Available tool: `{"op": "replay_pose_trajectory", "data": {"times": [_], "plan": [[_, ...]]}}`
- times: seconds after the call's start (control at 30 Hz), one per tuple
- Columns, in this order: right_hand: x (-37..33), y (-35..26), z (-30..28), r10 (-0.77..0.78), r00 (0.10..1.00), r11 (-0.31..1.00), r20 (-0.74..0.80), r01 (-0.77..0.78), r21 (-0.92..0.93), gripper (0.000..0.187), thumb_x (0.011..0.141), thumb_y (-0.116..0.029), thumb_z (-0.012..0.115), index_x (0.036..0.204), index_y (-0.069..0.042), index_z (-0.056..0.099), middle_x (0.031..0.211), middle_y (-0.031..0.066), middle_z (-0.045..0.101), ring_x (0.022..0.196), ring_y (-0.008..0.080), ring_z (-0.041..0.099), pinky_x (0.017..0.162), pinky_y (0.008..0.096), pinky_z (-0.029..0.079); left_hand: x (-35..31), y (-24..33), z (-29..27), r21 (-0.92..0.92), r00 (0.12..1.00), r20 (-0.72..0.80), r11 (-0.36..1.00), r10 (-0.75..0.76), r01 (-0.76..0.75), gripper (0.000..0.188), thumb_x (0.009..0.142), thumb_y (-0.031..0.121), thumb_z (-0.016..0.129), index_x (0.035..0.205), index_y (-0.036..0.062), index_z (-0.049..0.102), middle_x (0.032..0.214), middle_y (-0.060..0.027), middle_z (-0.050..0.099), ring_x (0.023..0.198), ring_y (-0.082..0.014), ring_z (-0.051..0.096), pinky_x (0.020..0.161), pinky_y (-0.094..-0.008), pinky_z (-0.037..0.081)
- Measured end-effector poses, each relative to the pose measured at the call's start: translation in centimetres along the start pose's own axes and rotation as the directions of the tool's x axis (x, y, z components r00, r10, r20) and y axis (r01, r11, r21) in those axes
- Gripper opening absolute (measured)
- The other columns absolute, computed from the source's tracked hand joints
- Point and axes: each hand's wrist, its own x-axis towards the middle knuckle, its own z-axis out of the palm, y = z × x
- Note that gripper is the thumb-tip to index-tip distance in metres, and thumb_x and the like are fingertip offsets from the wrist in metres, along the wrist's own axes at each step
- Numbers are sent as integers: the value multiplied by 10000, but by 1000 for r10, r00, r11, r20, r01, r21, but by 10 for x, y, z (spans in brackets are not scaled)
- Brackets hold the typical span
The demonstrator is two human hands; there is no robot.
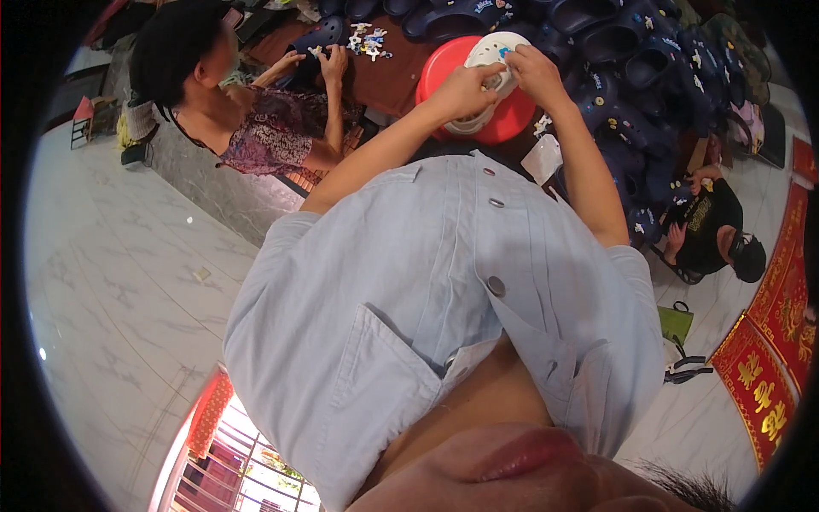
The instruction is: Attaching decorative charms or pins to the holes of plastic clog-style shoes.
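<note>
A white clog (485,53) rests over a round red surface (439,72) with a pale rim at its near side. My left hand (467,92) is closed on the clog's side, thumb and fingers round its edge. On the clog's far right part, my right hand (537,75) pinches a small blue charm (505,53) against the upper. Whether the charm is fixed in a hole is hidden by my fingers. Small white charms (543,125) and a clear plastic bag (543,160) lie just below my right wrist.
Navy clogs (607,43) are heaped along the far side and right, several with charms. At left, a co-worker (256,128) handles a navy clog (317,36) beside a pile of charms (367,43). Another person (717,218) sits at right near red banners (759,384).
</note>
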Motion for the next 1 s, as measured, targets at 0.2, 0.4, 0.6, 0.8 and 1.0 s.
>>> {"op": "replay_pose_trajectory", "data": {"times": [0.2, 0.4, 0.6, 0.8, 1.0], "plan": [[18, 3, -1, 43, 989, 993, 139, -27, -113, 107, 817, -120, 539, 832, -44, 612, 881, 121, 613, 892, 324, 612, 748, 439, 507, 2, 0, 2, 1, 999, -26, 1000, 30, -30, 535, 753, 179, 607, 1287, 149, 579, 824, -258, 655, 712, -349, 660, 702, -409, 518], [30, 21, 2, 290, 927, 948, 238, -312, 60, 175, 796, -151, 554, 864, -16, 642, 922, 182, 659, 884, 350, 634, 759, 425, 500, 0, -4, 4, 8, 1000, 7, 1000, -8, 8, 547, 757, 185, 597, 1303, 170, 565, 842, -248, 660, 709, -352, 659, 700, -415, 520], [20, 37, -6, 328, 913, 785, 241, -405, 468, 211, 761, -153, 641, 947, -71, 695, 808, 60, 659, 763, 177, 605, 726, 315, 477, 2, -9, 4, 0, 999, -7, 999, 46, -46, 566, 742, 155, 580, 1307, 193, 566, 804, -256, 655, 689, -337, 658, 691, -408, 524], [25, 36, -23, 392, 910, 817, 135, -411, 404, 207, 772, -191, 676, 939, -69, 687, 786, 56, 606, 759, 167, 554, 721, 296, 452, 0, -7, 2, -25, 999, -22, 999, 24, -25, 573, 735, 145, 577, 1306, 194, 567, 815, -259, 657, 703, -340, 666, 691, -411, 527], [12, 51, 1, 394, 918, 831, -51, -332, 446, 243, 779, -119, 644, 1012, -49, 638, 815, 59, 611, 745, 156, 573, 720, 300, 468, 1, -2, 1, -8, 1000, -9, 1000, 25, -25, 566, 736, 144, 577, 1301, 190, 570, 833, -262, 660, 729, -347, 672, 712, -413, 534]]}}
